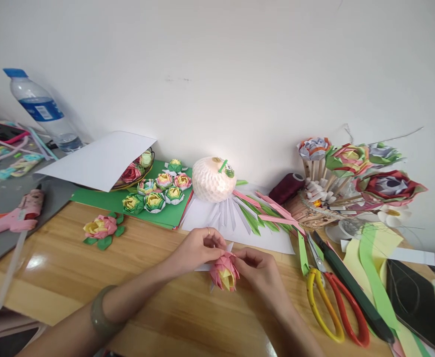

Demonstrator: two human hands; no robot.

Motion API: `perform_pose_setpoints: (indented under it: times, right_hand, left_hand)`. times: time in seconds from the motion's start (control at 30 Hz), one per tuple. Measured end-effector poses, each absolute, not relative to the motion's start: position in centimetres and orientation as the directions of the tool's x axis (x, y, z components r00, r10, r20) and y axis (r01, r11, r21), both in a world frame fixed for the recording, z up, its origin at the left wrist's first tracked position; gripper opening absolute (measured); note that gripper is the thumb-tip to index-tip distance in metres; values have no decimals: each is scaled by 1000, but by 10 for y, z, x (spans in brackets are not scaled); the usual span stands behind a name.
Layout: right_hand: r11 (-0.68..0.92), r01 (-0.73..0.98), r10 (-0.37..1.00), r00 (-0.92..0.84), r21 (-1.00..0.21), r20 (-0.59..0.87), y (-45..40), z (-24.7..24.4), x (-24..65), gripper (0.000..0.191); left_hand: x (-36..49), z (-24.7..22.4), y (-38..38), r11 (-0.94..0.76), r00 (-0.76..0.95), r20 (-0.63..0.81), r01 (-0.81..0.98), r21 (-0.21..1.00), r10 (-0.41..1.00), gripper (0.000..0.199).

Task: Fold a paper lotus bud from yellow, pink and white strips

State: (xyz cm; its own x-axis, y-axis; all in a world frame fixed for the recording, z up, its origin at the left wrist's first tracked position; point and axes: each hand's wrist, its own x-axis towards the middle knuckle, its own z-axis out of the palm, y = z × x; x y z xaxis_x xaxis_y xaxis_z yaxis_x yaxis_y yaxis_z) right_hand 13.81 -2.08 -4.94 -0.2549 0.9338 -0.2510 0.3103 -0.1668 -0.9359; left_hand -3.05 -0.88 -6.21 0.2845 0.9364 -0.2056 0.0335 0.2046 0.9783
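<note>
A pink folded-paper flower [225, 271] with a yellow centre is held between my two hands, just over the wooden table [180, 312]. White paper points stick out around it. My left hand [198, 250] pinches its upper left edge, thumb against the petals. From the other side, my right hand [256, 270] grips the upper right edge with thumb and fingertips. Some fingertips are hidden behind the petals. To the left lies another pink and yellow paper flower [100, 228] with green leaves. Folded strips in white, green and pink [252, 218] lie beyond my hands.
A foam-netted round object [213, 179] stands near the wall. Several small paper flowers [155, 202] rest on green card [91, 198]. Scissors [338, 302] and a dark-handled cutter [354, 287] lie right, before a basket [306, 208] of flowers. A pink glue gun [20, 218] and water bottle [44, 109] are left.
</note>
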Motion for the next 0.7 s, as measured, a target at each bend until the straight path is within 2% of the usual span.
perform_pose_setpoints:
  times: [0.13,0.43,0.6,0.7]
  right_hand:
    - [-162,331,942,-229,-930,-246,-21,-47,137,25]
    - [-194,331,939,-211,-923,-273,-20,-48,137,23]
    - [-149,247,929,-297,-957,-221,-22,-50,137,18]
    - [-100,226,932,-319,-969,-171,-23,-51,137,19]
  left_hand:
    - [-30,-61,-8,172,290,-194,102,980,937,3]
    - [-32,-49,-14,80,258,-135,212,974,957,13]
    - [-33,-50,-16,12,314,-74,196,981,947,16]
    - [-33,-51,-14,61,302,-101,139,988,948,22]
